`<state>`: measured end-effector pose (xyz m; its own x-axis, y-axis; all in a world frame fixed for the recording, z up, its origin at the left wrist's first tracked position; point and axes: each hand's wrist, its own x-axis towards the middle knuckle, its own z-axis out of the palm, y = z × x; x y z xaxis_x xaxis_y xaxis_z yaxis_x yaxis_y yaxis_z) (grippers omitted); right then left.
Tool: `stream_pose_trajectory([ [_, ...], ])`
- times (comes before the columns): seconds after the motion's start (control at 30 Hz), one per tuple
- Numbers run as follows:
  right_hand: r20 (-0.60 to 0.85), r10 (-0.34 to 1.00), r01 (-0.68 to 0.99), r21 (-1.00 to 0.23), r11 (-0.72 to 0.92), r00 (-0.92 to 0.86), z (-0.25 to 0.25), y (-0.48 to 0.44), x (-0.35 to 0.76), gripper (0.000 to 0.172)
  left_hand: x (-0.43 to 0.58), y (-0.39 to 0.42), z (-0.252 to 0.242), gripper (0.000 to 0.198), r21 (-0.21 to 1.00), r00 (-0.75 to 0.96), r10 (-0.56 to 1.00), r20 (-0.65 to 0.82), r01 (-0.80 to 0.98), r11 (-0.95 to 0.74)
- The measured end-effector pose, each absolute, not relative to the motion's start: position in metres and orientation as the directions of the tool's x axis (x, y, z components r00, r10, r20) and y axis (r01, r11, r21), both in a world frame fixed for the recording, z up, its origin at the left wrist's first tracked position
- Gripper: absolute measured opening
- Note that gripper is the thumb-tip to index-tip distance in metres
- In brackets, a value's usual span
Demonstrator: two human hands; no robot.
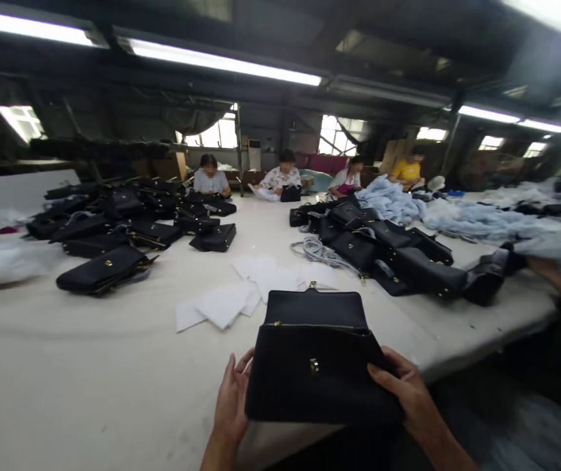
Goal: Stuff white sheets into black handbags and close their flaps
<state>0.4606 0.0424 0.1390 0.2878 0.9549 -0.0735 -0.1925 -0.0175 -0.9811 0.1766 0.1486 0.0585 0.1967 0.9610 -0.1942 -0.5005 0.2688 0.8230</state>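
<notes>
A black handbag with a gold clasp and its flap lifted back lies at the near edge of the white table. My left hand grips its left side, fingers curled round the edge. Along the bag's lower right corner rests my right hand, holding it with the thumb on top. White paper sheets lie on the table just beyond the bag.
Piles of black handbags lie at left and right, with a grey strap between. Light blue cloth is heaped far right. Several people sit at the far edge. Another person's arm reaches in from the right.
</notes>
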Motion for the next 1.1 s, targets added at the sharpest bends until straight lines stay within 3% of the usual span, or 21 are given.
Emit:
stream_pose_trajectory([
  [0.03, -0.035, 0.942, -0.146, -0.989, 0.015, 0.335, 0.135, 0.036, 0.466, 0.028, 0.174, 0.142, 0.062, 0.042, 0.814, 0.164, 0.960, -0.229, -0.508, 0.281],
  [0.1, 0.091, 0.908, -0.004, -0.995, 0.101, 0.410, 0.129, 0.033, 0.474, 0.026, 0.174, 0.128, 0.075, 0.045, 0.911, -0.007, 0.983, -0.184, -0.376, 0.168],
  [0.17, 0.240, 0.882, 0.164, -0.968, 0.188, 0.406, 0.121, 0.039, 0.481, 0.023, 0.180, 0.116, 0.096, 0.044, 0.992, -0.171, 0.978, 0.119, -0.016, -0.123],
  [0.2, 0.293, 0.880, 0.229, -0.949, 0.218, 0.374, 0.114, 0.045, 0.484, 0.023, 0.186, 0.111, 0.107, 0.042, 0.943, -0.156, 0.939, 0.308, 0.179, -0.280],
  [0.27, 0.321, 0.899, 0.275, -0.931, 0.241, 0.298, 0.096, 0.056, 0.487, 0.023, 0.203, 0.104, 0.126, 0.042, 0.739, 0.048, 0.828, 0.559, 0.425, -0.523],
  [0.37, 0.262, 0.948, 0.224, -0.949, 0.220, 0.181, 0.059, 0.063, 0.487, 0.023, 0.231, 0.106, 0.130, 0.059, 0.492, 0.402, 0.724, 0.560, 0.542, -0.681],
  [0.5, 0.219, 0.962, 0.177, -0.966, 0.190, 0.164, 0.026, 0.050, 0.483, 0.032, 0.250, 0.114, 0.108, 0.067, 0.233, 0.570, 0.660, 0.489, 0.644, -0.729],
  [0.63, 0.282, 0.921, 0.297, -0.934, 0.200, 0.267, 0.046, 0.028, 0.484, 0.065, 0.249, 0.111, 0.097, 0.052, 0.187, 0.483, 0.667, 0.568, 0.713, -0.676],
  [0.73, 0.479, 0.814, 0.447, -0.838, 0.313, 0.328, 0.089, 0.017, 0.482, 0.045, 0.249, 0.104, 0.094, 0.048, 0.189, 0.458, 0.662, 0.593, 0.720, -0.668],
  [0.83, 0.591, 0.788, 0.448, -0.759, 0.472, 0.172, 0.127, 0.019, 0.469, 0.017, 0.251, 0.098, 0.086, 0.050, 0.184, 0.412, 0.624, 0.664, 0.718, -0.671],
  [0.93, 0.533, 0.843, 0.338, -0.781, 0.525, -0.078, 0.141, 0.037, 0.445, 0.019, 0.253, 0.091, 0.074, 0.049, 0.187, 0.351, 0.590, 0.727, 0.726, -0.662],
  [1.1, 0.299, 0.905, 0.347, -0.850, 0.397, -0.302, 0.129, 0.089, 0.401, 0.031, 0.246, 0.074, 0.063, 0.035, 0.170, 0.289, 0.542, 0.789, 0.745, -0.645],
])
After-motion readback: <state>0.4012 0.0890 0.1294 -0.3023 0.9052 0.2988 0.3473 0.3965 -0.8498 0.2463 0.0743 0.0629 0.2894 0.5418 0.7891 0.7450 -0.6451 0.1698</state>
